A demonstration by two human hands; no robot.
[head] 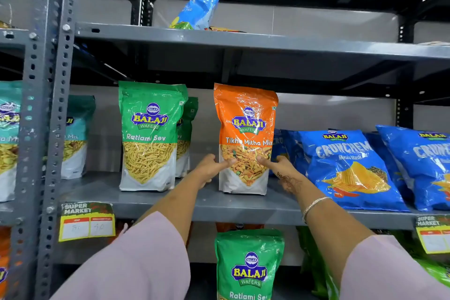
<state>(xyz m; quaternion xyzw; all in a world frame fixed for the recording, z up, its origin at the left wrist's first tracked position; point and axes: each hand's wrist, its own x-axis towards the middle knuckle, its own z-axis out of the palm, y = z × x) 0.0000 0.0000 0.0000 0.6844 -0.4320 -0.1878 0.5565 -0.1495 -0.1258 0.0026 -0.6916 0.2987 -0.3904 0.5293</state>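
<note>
Tikha Mitha Mix pouch (246,139) was orange over white | Ratlami Sev pouch (149,136) was green over white | Crunchem bags (345,168) were blue | shelf (243,209) was grey

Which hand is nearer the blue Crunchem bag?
Right. The right hand grips the orange pouch at its right edge, beside the Crunchem bag; the left hand grips its left edge, farther off.

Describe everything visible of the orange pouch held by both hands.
The orange pouch is glossy plastic, orange on top and white at the bottom, printed Balaji Wafers, Tikha Mitha Mix, with a panel showing mixed snack. It stands upright on the grey shelf. The left hand and right hand grip its sides, thumbs on the front.
</note>
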